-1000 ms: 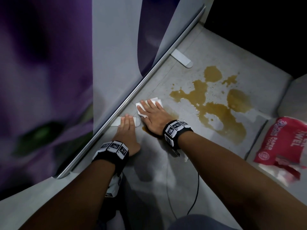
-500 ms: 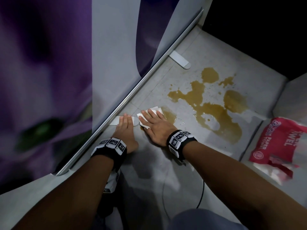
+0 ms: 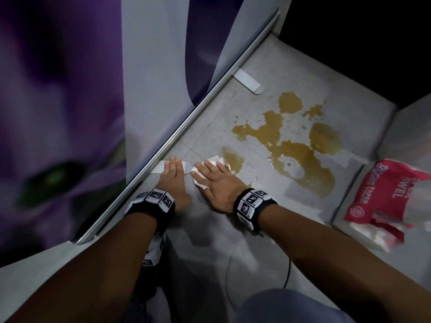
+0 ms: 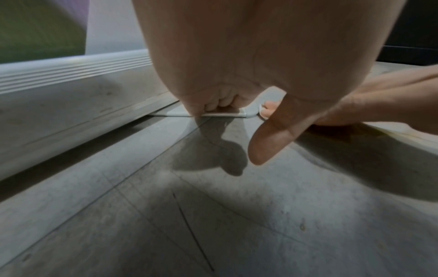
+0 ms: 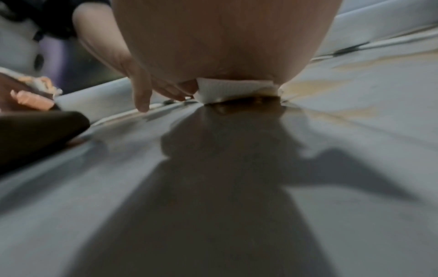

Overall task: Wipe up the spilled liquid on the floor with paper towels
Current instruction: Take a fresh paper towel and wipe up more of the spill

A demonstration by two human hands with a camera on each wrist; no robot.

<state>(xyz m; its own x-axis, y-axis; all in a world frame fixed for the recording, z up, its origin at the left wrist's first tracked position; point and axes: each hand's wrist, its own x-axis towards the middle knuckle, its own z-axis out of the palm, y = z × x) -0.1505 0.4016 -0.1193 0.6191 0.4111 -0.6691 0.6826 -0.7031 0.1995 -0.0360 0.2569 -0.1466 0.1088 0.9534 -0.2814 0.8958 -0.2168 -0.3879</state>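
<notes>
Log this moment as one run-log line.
right hand presses paper towel | left hand braces floor | spill mostly unwiped

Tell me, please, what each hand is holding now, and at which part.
Neither grips anything. The right hand presses flat on top of the paper towel on the floor. The left hand rests flat on a white floor bracket.

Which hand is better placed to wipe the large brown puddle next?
Right. The right hand already presses the white paper towel flat on the floor, at the edge of the brown spilled liquid. The left hand rests on a flat white plate by the metal rail, with no towel.
</notes>
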